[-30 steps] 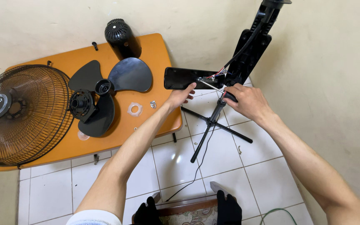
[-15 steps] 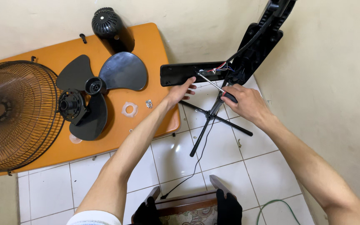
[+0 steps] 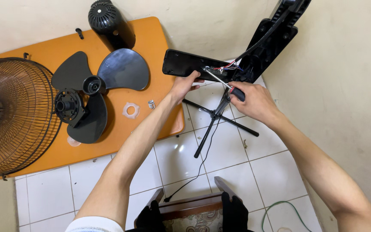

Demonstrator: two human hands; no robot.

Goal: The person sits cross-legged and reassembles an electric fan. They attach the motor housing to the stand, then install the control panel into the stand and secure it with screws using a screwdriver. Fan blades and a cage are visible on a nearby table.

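A: Upper middle of the frame: our left hand (image 3: pixel 184 84) has its fingers curled around the lower edge of the black control panel (image 3: pixel 185 64), clamping it steady. The panel lies flat, just right of the orange board (image 3: pixel 44 150).

B: And our right hand (image 3: pixel 254 101), right of centre, is closed in a fist around the dark handle of a screwdriver (image 3: pixel 220 80). The shaft slants up-left, tip at the panel's open end, where red, blue and white wires (image 3: pixel 226 66) spill out.

A: We cannot tell whether the tip sits on a screw; too small.

B: Agreed. The panel hangs off the black fan neck (image 3: pixel 271 38) that runs to the upper right corner. Below it, the cross-shaped stand base (image 3: pixel 217 114) rests on the white tiles.

A: Progress, as we judge it: the fan looks well stripped down. On the board, left half of the frame, lie the wire guard (image 3: pixel 9 120), the three-blade propeller (image 3: pixel 99 86), a black hub piece (image 3: pixel 67 105), a pale ring (image 3: pixel 130 110) and a few small screws (image 3: pixel 151 104). The black motor cover (image 3: pixel 108 21) stands at the top edge.

B: So guard, blade and cover are off. The panel with its wiring appears the part not yet sorted.
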